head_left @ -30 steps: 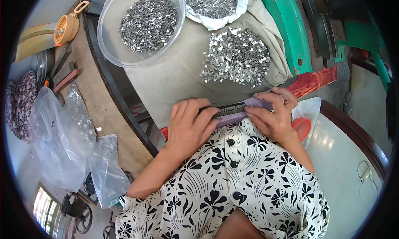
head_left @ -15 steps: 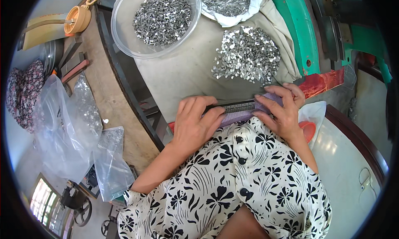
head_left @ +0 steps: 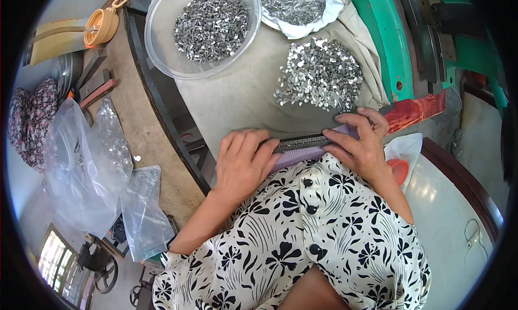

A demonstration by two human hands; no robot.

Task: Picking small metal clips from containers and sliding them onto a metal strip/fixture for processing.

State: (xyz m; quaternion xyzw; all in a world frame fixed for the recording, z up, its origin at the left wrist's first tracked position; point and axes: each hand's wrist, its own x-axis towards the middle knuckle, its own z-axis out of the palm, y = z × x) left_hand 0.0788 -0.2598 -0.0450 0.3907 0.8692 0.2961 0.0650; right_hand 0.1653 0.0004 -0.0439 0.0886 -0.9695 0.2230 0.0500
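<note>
A long dark strip with a row of fine metal slots or teeth [head_left: 303, 143] lies across the near edge of the work surface, right in front of my body. Purple checked cloth [head_left: 300, 155] runs along its near side. My left hand [head_left: 241, 160] is closed round the strip's left part, fingers bent over it and thumb toward the middle. At the right part, my right hand [head_left: 365, 145] grips strip and cloth together between fingers and thumb. Both ends of the strip are hidden by the hands. Just beyond lies a heap of small shiny flat metal pieces [head_left: 321, 75].
A clear plastic tub of small metal pieces [head_left: 156, 59] stands at the back left. Beside it is a white-lined bowl of thin metal pins [head_left: 330, 10]. Green machine parts [head_left: 396, 67] rise at the right. Plastic bags [head_left: 81, 175] lie on the left bench, a red cup [head_left: 398, 171] at right.
My left hand has slid left along the strip, so a longer stretch of it shows. My right hand has shifted slightly left and still grips the cloth and strip.
</note>
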